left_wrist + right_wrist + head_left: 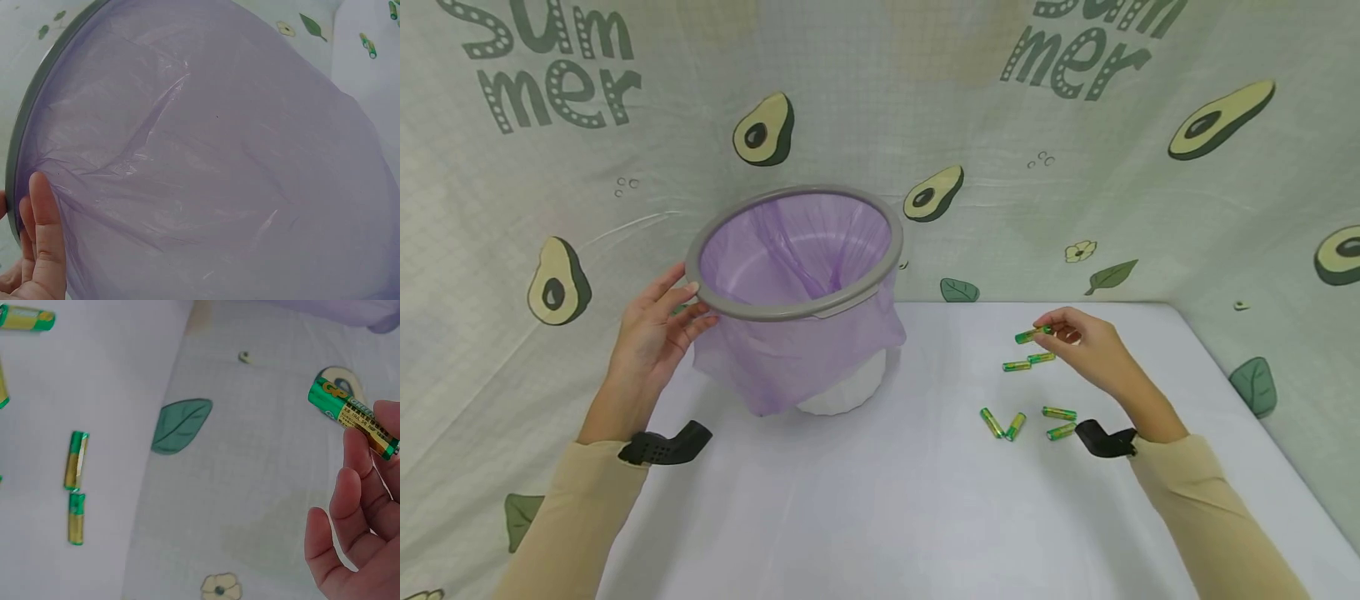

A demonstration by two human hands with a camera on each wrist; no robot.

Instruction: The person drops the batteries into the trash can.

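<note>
A white trash bin [850,385] stands at the left of the table, lined with a thin purple bag [797,358] that hangs over its outside. The grey rim ring [760,312] sits tilted around the top. My left hand [651,337] holds the ring's left side, thumb at the rim and fingers beneath it against the bag, as the left wrist view also shows [44,244]. Over the table's right side, my right hand [1088,343] pinches a green and gold battery [356,415] between thumb and fingertips, raised above the others.
Beneath the right hand lie two batteries [1017,366] end to end. Nearer, one pair [992,422] forms a V, with another pair [1059,413] to its right. The white table [880,517] meets an avocado-print cloth [850,108] behind and at the sides.
</note>
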